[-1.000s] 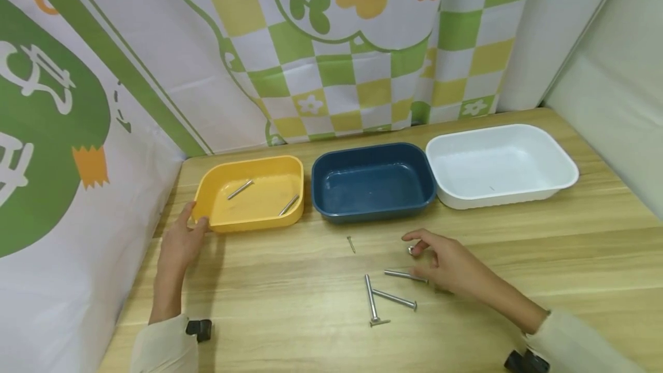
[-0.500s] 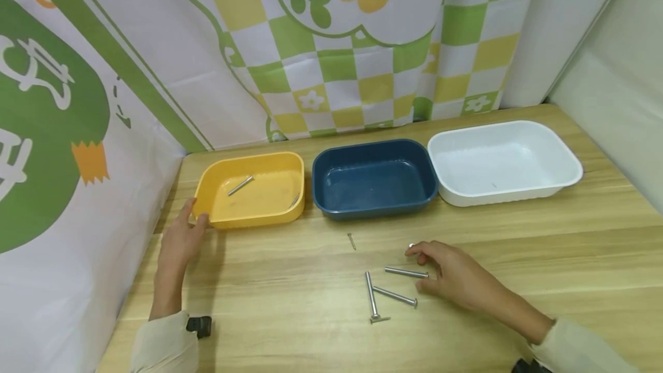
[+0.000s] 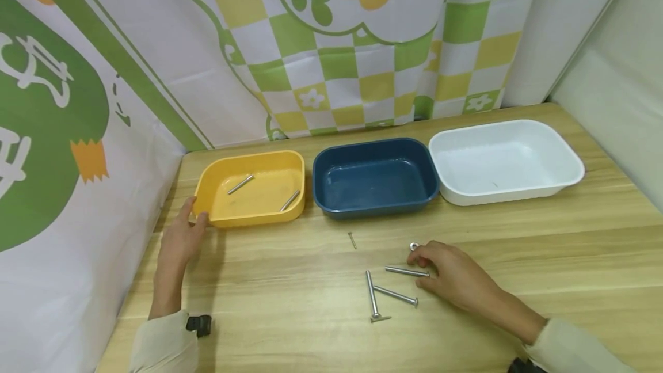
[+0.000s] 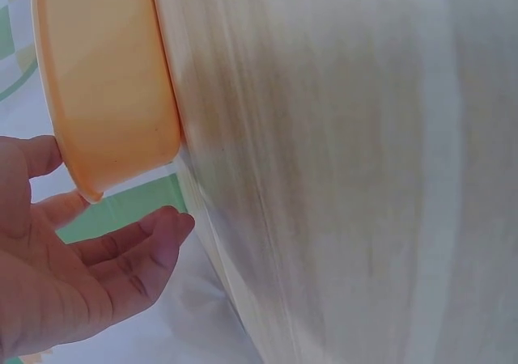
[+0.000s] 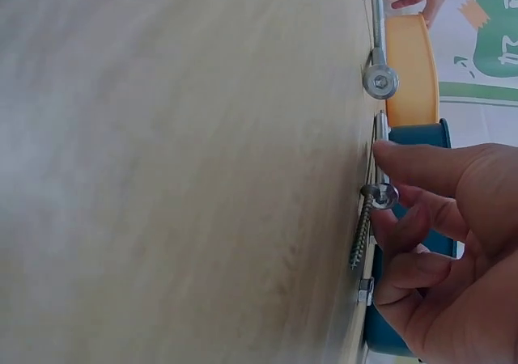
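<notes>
The left hand [image 3: 181, 242] reached up from the near edge with its forearm almost straight and met the yellow tray [image 3: 254, 221] at its near left corner. Thumb and forefinger were spread apart, touching the rim on either side of that corner; whether they gripped it or merely rested there could not be told. In the left wrist view the other fingers bent loosely together, clear of the tray.

The right hand [image 3: 458, 277] came in diagonally from the lower right, low over the table [image 3: 290, 298], its wrist fairly straight. Its fingers were bent inward, with the thumb apart from them, leaving a gap with nothing visibly pinched. The head end of the nearest bolt [image 3: 403, 271] lay beside this gap, the shaft pointing left. A nut [image 3: 414, 246] sat just beyond the bent fingertips; the head view did not settle whether they touched it.

Left of the right hand lay a second bolt [image 3: 395, 296] and a third bolt [image 3: 372, 292], close together, with a small screw [image 3: 381, 319] at the third one's head. Another screw [image 3: 352, 240] lay alone, nearer the blue tray [image 3: 374, 212]. Two bolts [image 3: 240, 184] rested apart inside the yellow tray. The white tray [image 3: 505, 163] stood at the row's right end.
</notes>
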`<act>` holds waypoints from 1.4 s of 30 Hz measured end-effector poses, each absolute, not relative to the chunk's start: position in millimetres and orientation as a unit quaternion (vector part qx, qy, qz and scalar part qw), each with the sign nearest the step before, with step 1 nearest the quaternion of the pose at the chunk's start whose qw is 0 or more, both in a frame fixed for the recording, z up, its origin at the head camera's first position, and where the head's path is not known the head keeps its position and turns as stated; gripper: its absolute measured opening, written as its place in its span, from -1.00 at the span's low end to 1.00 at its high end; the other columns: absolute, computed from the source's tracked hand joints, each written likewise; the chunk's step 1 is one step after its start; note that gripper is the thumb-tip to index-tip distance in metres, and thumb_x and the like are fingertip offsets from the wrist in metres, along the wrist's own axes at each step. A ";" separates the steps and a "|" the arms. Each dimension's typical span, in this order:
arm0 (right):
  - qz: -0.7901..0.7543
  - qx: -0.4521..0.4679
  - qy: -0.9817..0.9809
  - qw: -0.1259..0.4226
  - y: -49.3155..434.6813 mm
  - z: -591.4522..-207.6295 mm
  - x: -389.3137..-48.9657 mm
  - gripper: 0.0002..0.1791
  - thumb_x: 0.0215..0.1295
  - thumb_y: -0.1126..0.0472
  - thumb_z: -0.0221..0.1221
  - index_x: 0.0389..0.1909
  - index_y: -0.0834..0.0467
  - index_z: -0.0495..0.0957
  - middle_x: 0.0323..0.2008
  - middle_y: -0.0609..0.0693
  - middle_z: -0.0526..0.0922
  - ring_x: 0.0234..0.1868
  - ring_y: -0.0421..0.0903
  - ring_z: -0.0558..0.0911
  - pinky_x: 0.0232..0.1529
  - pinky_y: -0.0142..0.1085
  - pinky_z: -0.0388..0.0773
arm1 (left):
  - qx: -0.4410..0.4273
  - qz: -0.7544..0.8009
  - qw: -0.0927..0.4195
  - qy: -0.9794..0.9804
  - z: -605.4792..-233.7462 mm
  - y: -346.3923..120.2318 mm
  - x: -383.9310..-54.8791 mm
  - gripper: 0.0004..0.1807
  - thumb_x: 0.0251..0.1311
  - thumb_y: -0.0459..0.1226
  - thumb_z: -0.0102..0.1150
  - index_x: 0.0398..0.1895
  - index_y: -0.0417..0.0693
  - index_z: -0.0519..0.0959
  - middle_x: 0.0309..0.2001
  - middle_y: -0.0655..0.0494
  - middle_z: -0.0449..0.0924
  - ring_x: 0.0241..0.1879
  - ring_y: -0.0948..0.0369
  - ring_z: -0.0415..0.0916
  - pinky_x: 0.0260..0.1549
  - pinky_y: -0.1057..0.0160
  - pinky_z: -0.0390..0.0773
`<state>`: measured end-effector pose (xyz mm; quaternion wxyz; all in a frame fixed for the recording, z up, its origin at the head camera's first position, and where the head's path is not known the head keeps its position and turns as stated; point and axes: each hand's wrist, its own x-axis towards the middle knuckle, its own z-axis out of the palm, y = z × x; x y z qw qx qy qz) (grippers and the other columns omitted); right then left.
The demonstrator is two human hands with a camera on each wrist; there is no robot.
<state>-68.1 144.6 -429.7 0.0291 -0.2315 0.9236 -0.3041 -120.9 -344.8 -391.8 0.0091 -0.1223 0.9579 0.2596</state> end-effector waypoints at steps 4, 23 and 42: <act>-0.304 -0.234 0.923 0.037 143.4 -429.6 -70.3 -0.75 -0.15 0.27 0.36 -0.42 -0.06 0.58 -0.53 -0.31 0.43 -0.46 -0.31 0.43 -0.40 -0.35 0.40 | -0.124 0.265 0.009 0.956 -392.2 -345.0 -121.1 -0.35 0.29 0.06 -0.39 0.40 0.04 -0.09 -0.02 -0.38 0.39 -0.06 -0.21 0.35 -0.30 -0.13 0.33; -0.317 -0.244 0.915 0.045 138.7 -416.9 -73.2 -0.79 -0.08 0.32 0.31 -0.47 -0.06 0.57 -0.56 -0.31 0.43 -0.50 -0.34 0.42 -0.46 -0.38 0.39 | -0.112 0.295 -0.011 0.949 -393.7 -344.8 -123.2 -0.34 0.29 0.05 -0.34 0.39 -0.01 -0.07 0.08 -0.38 0.30 -0.01 -0.15 0.36 -0.24 -0.08 0.36; -0.315 -0.279 0.907 0.001 87.1 -384.8 -113.3 -0.87 -0.02 0.27 0.28 -0.44 -0.02 0.59 -0.55 -0.28 0.44 -0.48 -0.18 0.46 -0.45 -0.34 0.36 | -0.115 0.295 -0.001 0.949 -395.9 -346.8 -124.3 -0.34 0.29 0.05 -0.35 0.39 -0.02 -0.08 0.16 -0.39 0.19 0.02 -0.17 0.33 -0.16 -0.14 0.32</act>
